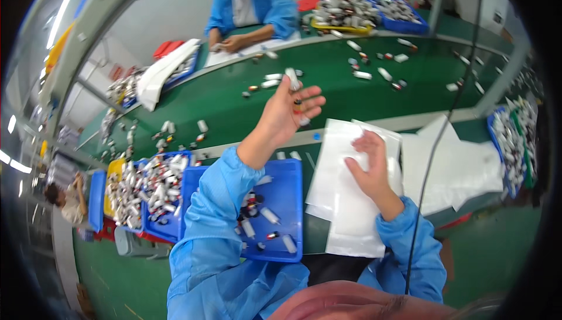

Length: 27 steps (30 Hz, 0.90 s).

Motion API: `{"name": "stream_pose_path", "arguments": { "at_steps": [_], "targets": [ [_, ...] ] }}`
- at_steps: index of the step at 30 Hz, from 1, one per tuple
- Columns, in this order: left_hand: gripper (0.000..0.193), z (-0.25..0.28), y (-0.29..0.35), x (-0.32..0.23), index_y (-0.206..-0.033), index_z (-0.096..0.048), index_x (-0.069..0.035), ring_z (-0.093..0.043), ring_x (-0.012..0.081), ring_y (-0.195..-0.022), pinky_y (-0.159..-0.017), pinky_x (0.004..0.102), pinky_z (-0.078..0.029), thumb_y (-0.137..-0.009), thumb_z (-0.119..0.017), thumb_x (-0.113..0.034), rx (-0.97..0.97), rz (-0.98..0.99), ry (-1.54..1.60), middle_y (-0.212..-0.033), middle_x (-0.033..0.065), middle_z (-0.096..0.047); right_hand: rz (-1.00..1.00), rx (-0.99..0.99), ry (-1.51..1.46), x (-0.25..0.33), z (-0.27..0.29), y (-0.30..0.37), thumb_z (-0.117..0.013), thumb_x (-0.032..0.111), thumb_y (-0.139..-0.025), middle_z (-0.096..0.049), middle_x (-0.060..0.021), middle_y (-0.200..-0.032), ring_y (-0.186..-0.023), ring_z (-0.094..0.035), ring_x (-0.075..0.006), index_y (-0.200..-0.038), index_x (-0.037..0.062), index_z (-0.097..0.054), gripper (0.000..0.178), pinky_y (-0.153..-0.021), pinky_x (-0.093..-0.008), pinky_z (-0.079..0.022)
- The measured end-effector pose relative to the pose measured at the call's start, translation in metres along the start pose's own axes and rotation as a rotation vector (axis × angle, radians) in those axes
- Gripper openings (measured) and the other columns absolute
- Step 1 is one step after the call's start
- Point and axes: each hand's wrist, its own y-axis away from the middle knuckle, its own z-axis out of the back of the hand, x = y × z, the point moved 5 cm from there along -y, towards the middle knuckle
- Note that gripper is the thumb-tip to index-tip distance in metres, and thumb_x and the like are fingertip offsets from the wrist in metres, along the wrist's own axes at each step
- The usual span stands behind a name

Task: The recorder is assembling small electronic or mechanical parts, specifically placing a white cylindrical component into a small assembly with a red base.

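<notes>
My left hand (287, 112) is stretched out over the green conveyor belt (234, 112), its fingers spread. A small white cylinder (292, 79) shows at the thumb tip, and a small dark-and-orange piece (297, 107) appears between the fingers. I cannot tell whether the hand touches either of them. Over glossy white sheets (354, 220), my right hand (372, 168) is open, fingers slightly curled and a little blurred, with nothing visible in it. Below my left forearm, a blue tray (287, 173) contains several white cylinders and small dark pieces; my sleeve covers part of it.
Loose white cylinders (384, 74) lie scattered along the belt. Filled trays stand left, including a blue one (167, 229), and a blue bin (494, 127) stands right. Across the belt, a person in blue (275, 7) works at a table. A dark cable (436, 144) hangs at right.
</notes>
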Motion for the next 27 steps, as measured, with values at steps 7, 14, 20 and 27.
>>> {"name": "stream_pose_path", "arguments": {
  "at_steps": [7,14,20,27],
  "targets": [
    [0.043,-0.057,0.004,0.116,-0.104,-0.051,-0.009,-0.058,0.0279,-0.111,-0.097,0.0424,-0.047,-0.107,-0.033,-0.048,0.221,0.281,0.254,-0.123,0.0168,-0.058,0.105,-0.064,0.138,0.005,0.011,-0.010,-0.074,0.002,-0.083,-0.059,-0.0116,-0.115,-0.100,-0.061,-0.0195,-0.135,-0.0004,-0.044,0.060,-0.090,-0.0333,-0.049],
    [0.031,-0.067,0.008,0.111,-0.119,-0.055,-0.005,-0.056,0.0251,-0.114,-0.101,0.0402,-0.044,-0.102,-0.050,-0.031,0.297,0.136,-0.026,-0.123,0.0130,-0.059,0.010,-0.136,0.130,0.003,0.021,-0.012,-0.066,-0.001,-0.088,-0.064,-0.0066,-0.097,-0.087,-0.061,-0.0153,-0.133,0.0010,-0.048,0.049,-0.081,-0.0288,-0.049],
    [0.033,-0.044,0.000,0.120,-0.128,-0.053,0.001,-0.063,0.0178,-0.108,-0.099,0.0327,-0.049,-0.096,-0.058,-0.003,0.310,-0.020,-0.374,-0.118,0.0101,-0.064,0.073,-0.225,0.162,-0.002,0.025,-0.008,-0.068,-0.001,-0.086,-0.061,-0.0046,-0.090,-0.080,-0.057,-0.0127,-0.129,0.0021,-0.051,0.046,-0.075,-0.0272,-0.047],
    [0.032,-0.047,0.002,0.110,-0.130,-0.052,0.003,-0.064,0.0204,-0.109,-0.096,0.0304,-0.054,-0.098,-0.055,-0.001,0.240,-0.019,-0.271,-0.122,0.0165,-0.064,0.095,-0.194,0.147,-0.001,0.021,-0.009,-0.070,-0.001,-0.086,-0.062,-0.0049,-0.089,-0.080,-0.059,-0.0137,-0.128,0.0024,-0.051,0.046,-0.078,-0.0295,-0.049]
  ]
}}
